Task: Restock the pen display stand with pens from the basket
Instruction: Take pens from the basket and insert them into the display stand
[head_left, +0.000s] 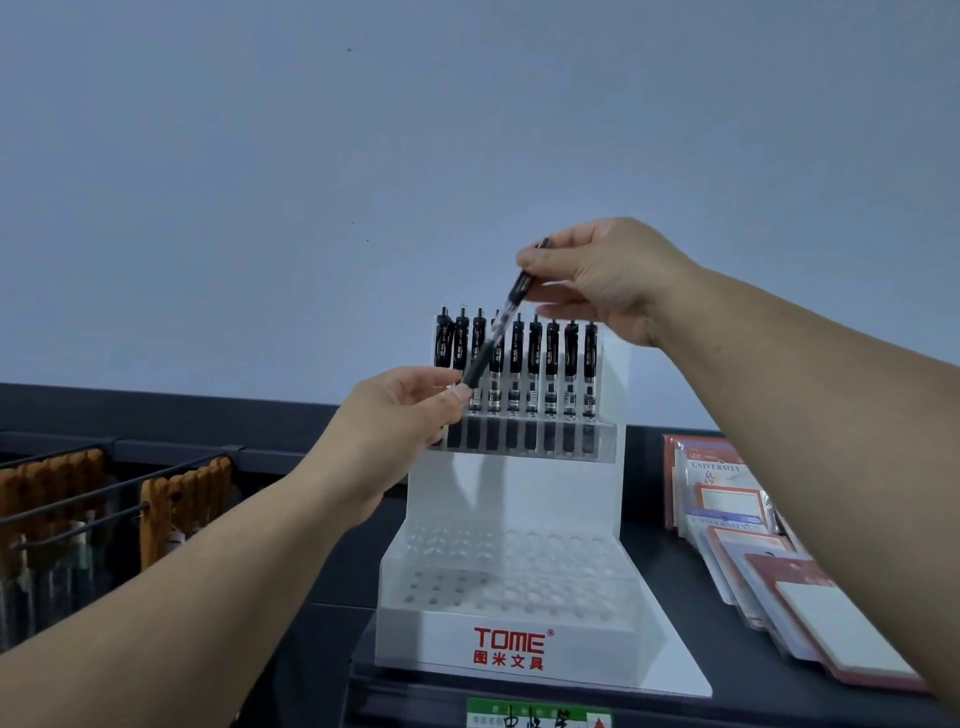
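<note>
A white tiered pen display stand (511, 644) with red "TOME" lettering sits on a dark shelf. Its top tier holds a row of several black pens (551, 364) standing upright. The lower tiers show rows of holes with no pens in them. A black pen (497, 330) is held slanted in front of that row. My right hand (602, 283) pinches its upper end and my left hand (410, 410) pinches its lower tip. The basket is not in view.
Stacked notepads and red-edged notebooks (779, 566) lie to the right of the stand. At the left, black wire hooks (104, 493) carry brown hanging items. A green shelf label (535, 716) shows at the front edge. A plain grey wall is behind.
</note>
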